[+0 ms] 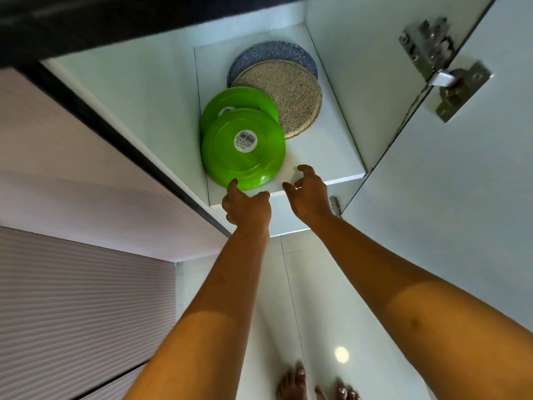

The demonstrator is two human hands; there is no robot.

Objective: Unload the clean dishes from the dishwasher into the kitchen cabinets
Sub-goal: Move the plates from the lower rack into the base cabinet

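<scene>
Two green plates lie upside down on the white cabinet shelf [323, 157]. The nearer green plate [245, 157] carries a barcode sticker and overlaps the farther green plate [230, 101]. Behind them lie a beige speckled plate [285, 93] and, under it, a grey speckled plate [268, 51]. My left hand [245, 206] is at the shelf's front edge, one fingertip touching the near rim of the nearer green plate, the other fingers loosely curled. My right hand [308, 192] hovers over the shelf edge to the right of the plate, fingers curved and holding nothing.
The open cabinet door [450, 197] with its metal hinge [441, 67] stands on the right. A closed ribbed cabinet front [86, 307] lies on the left under a dark countertop edge [115, 131]. Bare feet [314, 385] stand on the glossy white floor below.
</scene>
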